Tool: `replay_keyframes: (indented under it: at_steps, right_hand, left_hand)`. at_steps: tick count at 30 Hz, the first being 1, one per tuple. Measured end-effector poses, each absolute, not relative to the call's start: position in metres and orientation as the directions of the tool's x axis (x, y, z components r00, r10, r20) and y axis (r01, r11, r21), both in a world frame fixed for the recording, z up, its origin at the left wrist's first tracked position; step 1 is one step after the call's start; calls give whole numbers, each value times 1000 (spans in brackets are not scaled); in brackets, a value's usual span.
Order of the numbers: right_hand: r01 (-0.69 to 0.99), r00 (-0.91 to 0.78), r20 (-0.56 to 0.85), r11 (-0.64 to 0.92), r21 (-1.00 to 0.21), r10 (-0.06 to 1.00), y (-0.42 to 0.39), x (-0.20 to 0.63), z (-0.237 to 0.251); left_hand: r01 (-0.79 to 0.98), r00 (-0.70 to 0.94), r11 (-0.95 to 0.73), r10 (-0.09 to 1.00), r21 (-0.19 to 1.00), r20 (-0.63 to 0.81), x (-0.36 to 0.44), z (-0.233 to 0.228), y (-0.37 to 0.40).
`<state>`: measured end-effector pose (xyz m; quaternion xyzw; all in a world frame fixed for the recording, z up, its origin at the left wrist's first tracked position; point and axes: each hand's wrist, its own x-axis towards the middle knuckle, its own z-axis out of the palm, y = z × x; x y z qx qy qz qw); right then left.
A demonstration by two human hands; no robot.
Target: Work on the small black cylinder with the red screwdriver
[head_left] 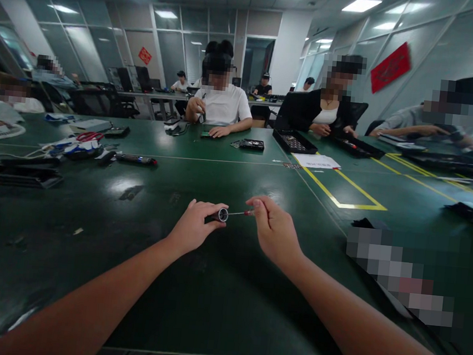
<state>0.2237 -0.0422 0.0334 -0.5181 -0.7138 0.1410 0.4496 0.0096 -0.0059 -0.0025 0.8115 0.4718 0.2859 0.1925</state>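
Between thumb and fingers, my left hand (193, 226) grips a short dark cylinder (221, 215) whose round, silver-rimmed end faces right; its kind I cannot make out. My right hand (275, 229) is closed around the red handle of a small screwdriver (247, 212). The thin metal shaft points left, its tip at or very near the cylinder's open end; whether it touches is too small to tell. Both hands are above the green tabletop (225, 299), near the middle of the view.
Red scissors (90, 136), a dark pen-like tool (135, 159) and cluttered parts lie at the left. A black tray (294, 142) and white paper (316, 161) are at the back right. A dark-edged sheet (398, 277) lies by my right arm. Several people sit across the table.
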Motion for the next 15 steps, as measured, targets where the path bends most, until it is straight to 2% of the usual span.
replay_keyframes:
  at_steps: [6, 15]
  right_hand:
    - [602, -119, 504, 466, -648, 856, -45, 223, 32]
    - [421, 15, 468, 419, -805, 884, -41, 224, 21]
  left_hand:
    - [684, 384, -459, 887, 567, 255, 9, 5, -8]
    - [694, 414, -460, 884, 555, 215, 12, 0, -7]
